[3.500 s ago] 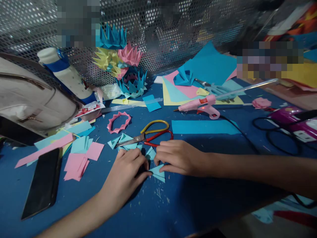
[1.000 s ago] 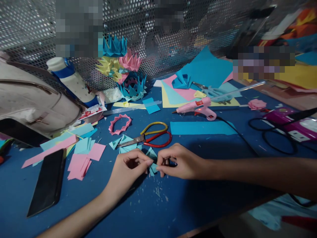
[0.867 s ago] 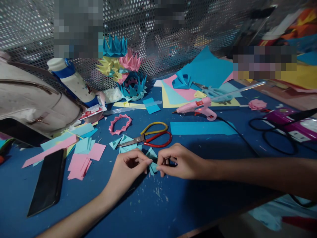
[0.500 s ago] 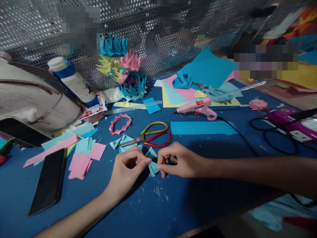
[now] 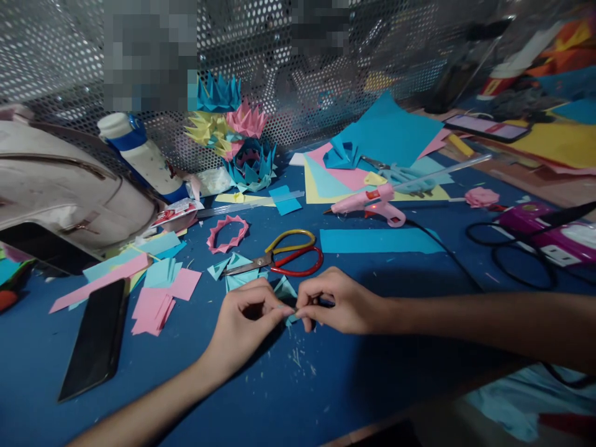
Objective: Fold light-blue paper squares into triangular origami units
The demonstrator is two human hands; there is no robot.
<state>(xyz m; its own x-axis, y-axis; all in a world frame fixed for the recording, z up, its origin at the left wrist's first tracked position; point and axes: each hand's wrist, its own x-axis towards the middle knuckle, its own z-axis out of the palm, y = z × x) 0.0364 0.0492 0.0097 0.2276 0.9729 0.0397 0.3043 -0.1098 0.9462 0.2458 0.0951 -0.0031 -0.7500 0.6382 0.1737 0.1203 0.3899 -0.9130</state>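
Note:
Between my hands is a small folded piece of light blue paper, mostly hidden by the fingers. My left hand pinches it from the left with thumb and forefinger. From the right, my right hand pinches it too, and the fingertips of both hands almost meet. Just behind them lie more folded light blue paper pieces and one folded triangle. Scissors with a yellow and a red handle rest over some of those pieces, blades pointing left. A pink folded-paper ring lies beyond the scissors.
Beyond my right hand are a blue paper strip and a pink glue gun with its cord. To the left lie a black phone and pink paper squares. Folded paper flowers, a bottle and a bag stand behind.
My left hand has moved right, bringing its fingertips up against those of my right hand. Less of the light blue paper piece shows between them.

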